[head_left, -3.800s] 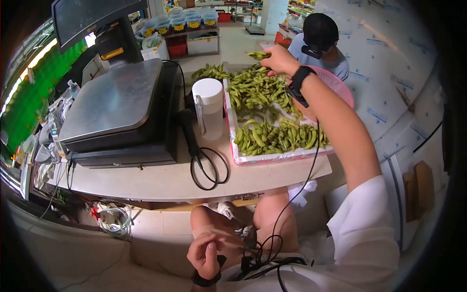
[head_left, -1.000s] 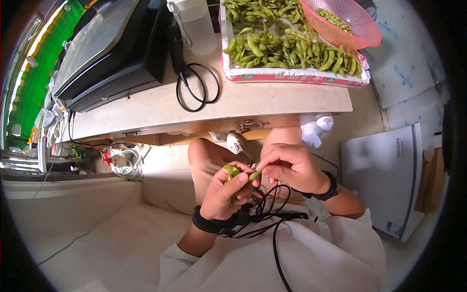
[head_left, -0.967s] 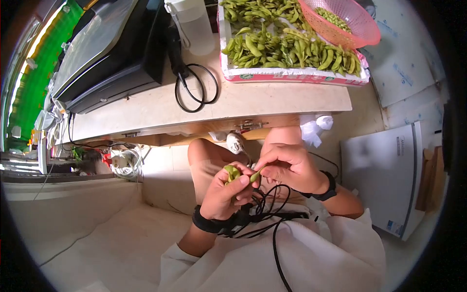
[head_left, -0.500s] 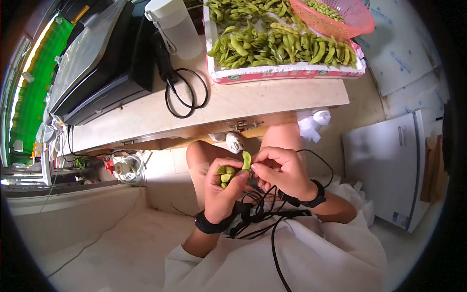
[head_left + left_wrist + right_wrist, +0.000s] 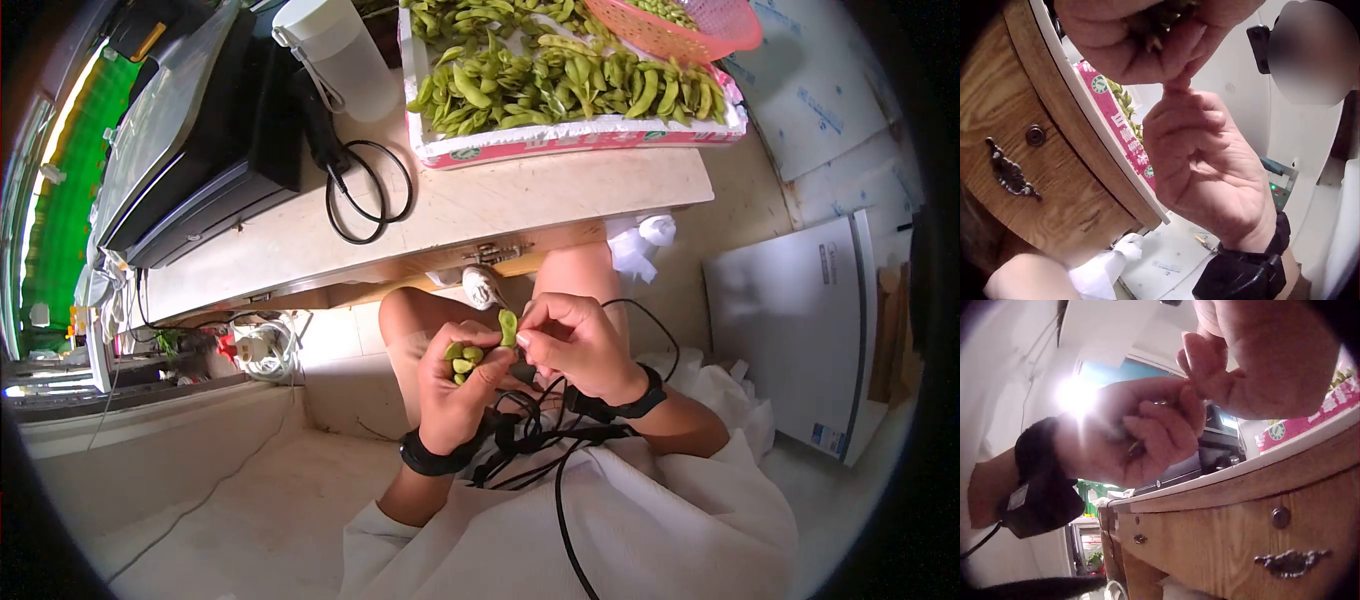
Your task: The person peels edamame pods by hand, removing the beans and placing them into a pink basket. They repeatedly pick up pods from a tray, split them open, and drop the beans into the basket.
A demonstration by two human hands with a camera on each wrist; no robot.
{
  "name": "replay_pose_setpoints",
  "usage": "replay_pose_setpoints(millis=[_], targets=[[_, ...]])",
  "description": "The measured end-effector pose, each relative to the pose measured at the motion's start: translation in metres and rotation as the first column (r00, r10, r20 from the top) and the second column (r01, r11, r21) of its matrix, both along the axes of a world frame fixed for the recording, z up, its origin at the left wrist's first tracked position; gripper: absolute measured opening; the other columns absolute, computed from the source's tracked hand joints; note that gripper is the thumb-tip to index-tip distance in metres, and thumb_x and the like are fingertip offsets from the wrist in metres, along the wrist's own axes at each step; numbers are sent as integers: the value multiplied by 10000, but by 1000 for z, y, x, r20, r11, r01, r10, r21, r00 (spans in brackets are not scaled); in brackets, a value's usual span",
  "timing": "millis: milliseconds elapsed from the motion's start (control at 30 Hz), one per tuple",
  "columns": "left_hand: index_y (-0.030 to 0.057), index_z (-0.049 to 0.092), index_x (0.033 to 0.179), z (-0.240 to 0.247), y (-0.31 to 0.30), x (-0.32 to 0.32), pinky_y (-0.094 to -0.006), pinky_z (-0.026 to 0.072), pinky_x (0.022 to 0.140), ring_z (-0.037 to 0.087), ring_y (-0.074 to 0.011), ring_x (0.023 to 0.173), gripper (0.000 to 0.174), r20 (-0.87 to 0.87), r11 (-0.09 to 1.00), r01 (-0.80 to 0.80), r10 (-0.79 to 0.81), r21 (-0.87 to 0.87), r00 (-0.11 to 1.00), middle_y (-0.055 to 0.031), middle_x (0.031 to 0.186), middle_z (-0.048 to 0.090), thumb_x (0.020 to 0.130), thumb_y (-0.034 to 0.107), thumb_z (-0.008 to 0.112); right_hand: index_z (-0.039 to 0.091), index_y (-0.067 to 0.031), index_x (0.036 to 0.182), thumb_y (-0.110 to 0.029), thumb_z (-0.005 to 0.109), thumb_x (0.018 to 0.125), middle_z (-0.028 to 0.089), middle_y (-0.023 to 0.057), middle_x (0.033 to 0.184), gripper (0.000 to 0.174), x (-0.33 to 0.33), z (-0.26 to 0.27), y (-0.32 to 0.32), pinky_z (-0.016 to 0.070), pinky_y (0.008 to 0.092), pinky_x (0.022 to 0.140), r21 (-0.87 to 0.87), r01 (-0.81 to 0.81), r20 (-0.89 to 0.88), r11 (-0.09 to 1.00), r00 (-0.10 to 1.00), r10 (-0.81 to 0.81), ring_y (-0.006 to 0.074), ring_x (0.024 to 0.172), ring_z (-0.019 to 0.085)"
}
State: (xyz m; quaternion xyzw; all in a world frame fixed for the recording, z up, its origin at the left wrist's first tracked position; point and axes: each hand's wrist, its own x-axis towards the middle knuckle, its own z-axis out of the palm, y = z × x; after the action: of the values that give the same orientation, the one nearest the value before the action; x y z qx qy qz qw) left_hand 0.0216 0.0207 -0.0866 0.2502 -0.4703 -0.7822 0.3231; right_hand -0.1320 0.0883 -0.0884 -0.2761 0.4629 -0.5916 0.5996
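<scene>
In the head view my left hand [image 5: 450,400] curls round several green soybean pods [image 5: 463,364]. Between its thumb and fingers one more soybean pod [image 5: 508,328] stands nearly upright. My right hand [image 5: 585,350] brings thumb and forefinger together at this pod's lower right side, pinching it there. Both hands meet low over the lap, in front of the table edge. The left wrist view has the right hand [image 5: 1204,156] with its fingertips touching the left hand's. In the right wrist view the left hand [image 5: 1147,431] is seen from its palm side, the pods mostly hidden.
On the table [image 5: 540,185] a foam tray [image 5: 580,140] is heaped with pods. A pink basket [image 5: 680,45] with shelled beans rests at its far right. A bottle [image 5: 340,60], a looped cable [image 5: 385,205] and a black scale [image 5: 215,150] stand left. Cables [image 5: 520,430] lie on the lap.
My right hand came from the far end of the tray, carrying pods, to meet my left hand over the lap. The pinched pod then turned upright. Lately the hands barely move.
</scene>
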Motion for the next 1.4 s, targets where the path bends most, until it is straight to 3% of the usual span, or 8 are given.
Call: replay_pose_setpoints(millis=[267, 400, 433, 467, 567, 1100, 1333, 1400], targets=[[71, 509, 937, -8, -2, -3, -172, 302, 429, 436, -56, 507, 120, -204, 878, 115, -20, 464, 979, -92, 809, 611, 859, 27, 590, 553, -27, 835, -48, 569, 840, 533, -30, 686, 27, 15, -18, -3, 357, 157, 453, -25, 109, 323, 994, 942, -95, -4, 529, 430], [49, 520, 960, -9, -4, -4, -191, 397, 498, 511, -88, 581, 171, -90, 902, 67, -32, 426, 995, -93, 840, 610, 830, -6, 614, 549, -31, 822, -58, 577, 834, 525, -35, 681, 41, 10, -16, -5, 358, 150, 460, -6, 137, 284, 991, 950, -130, -9, 541, 438], [32, 531, 958, -8, -3, -7, -207, 424, 552, 539, -109, 637, 193, 84, 1000, -31, 31, -3, 996, -93, 848, 610, 805, -30, 629, 543, -30, 813, -62, 579, 833, 523, -36, 679, 53, 7, -9, -5, 365, 152, 471, 8, 145, 133, 989, 980, -145, -8, 553, 443], [15, 542, 956, -6, -2, -8, -223, 451, 607, 567, -130, 693, 215, 211, 897, -54, 162, -440, 964, -93, 856, 609, 780, -53, 644, 537, -29, 803, -67, 581, 832, 521, -37, 677, 65, 5, -5, -4, 372, 153, 482, 21, 155, -21, 988, 988, -155, -8, 566, 449], [-22, 554, 932, -1, -1, -6, -243, 462, 675, 583, -157, 785, 239, 307, 703, 25, 278, -710, 910, -96, 859, 601, 731, -87, 666, 520, -36, 826, -50, 593, 829, 509, -46, 695, 75, 6, -8, -5, 358, 141, 473, -71, 158, -189, 985, 967, -169, -15, 552, 434], [-42, 561, 930, -5, -2, -2, -217, 415, 675, 521, -109, 760, 103, 270, 979, -93, 140, -179, 953, -72, 860, 577, 827, -32, 551, 484, -45, 825, -14, 552, 844, 469, -58, 714, 77, 15, -15, -2, 339, 135, 490, -132, 141, -129, 981, 979, -158, -22, 599, 417], [-39, 581, 935, -5, -5, -1, -216, 411, 695, 525, -111, 773, 106, 255, 839, 8, 156, -544, 954, -64, 865, 582, 835, -20, 550, 541, -46, 873, -222, 667, 846, 514, -53, 720, 218, 7, -8, -6, 346, 154, 503, -65, 43, -74, 997, 996, -48, -9, 629, 440], [-40, 583, 942, 1, -4, 1, -218, 410, 703, 525, -110, 774, 113, 246, 970, 5, 57, -242, 968, -67, 873, 586, 838, -16, 545, 540, -51, 880, -246, 679, 835, 516, -55, 719, 243, 4, -10, -5, 341, 154, 489, -14, -1, -31, 1000, 1000, 1, -10, 614, 438]])
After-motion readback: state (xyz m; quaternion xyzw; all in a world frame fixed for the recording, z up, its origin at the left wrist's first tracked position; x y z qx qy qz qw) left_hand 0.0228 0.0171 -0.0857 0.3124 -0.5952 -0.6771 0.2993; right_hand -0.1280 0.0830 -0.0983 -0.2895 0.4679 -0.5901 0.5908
